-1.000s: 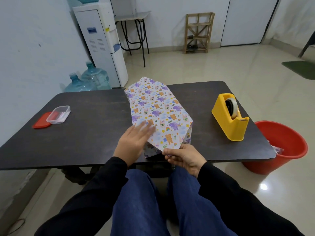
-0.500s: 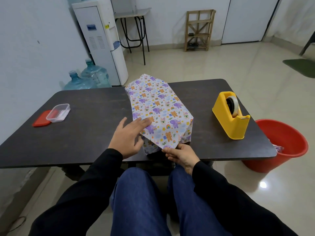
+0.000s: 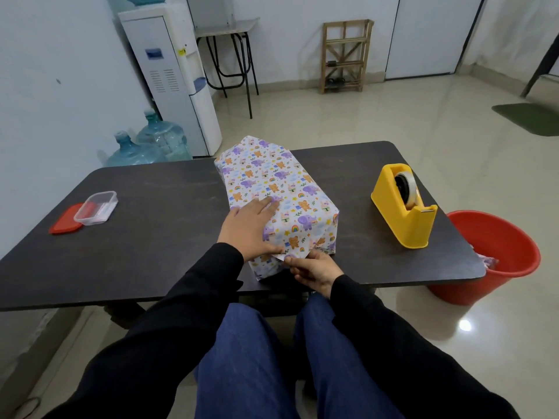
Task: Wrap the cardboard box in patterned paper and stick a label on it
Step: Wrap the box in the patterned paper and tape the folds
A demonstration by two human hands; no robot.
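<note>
While left hand lies flat on wrapped box, right hand pinches paper flap

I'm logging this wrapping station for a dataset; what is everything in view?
patterned paper: one, white with purple and orange animals, wrapped parcel mid-table
table: one, dark, foreground
tape dispenser: one, yellow, table right
plastic container: one, clear, table left
lid: one, red, left of the container
bucket: one, red, floor right of table
water dispenser: one, white, left wall
water bottles: two, blue, floor beside dispenser
wooden rack: one, brown, far wall
mat: one, green, floor far right
left hand: one, flat on paper
right hand: one, pinching the paper's near flap
</note>
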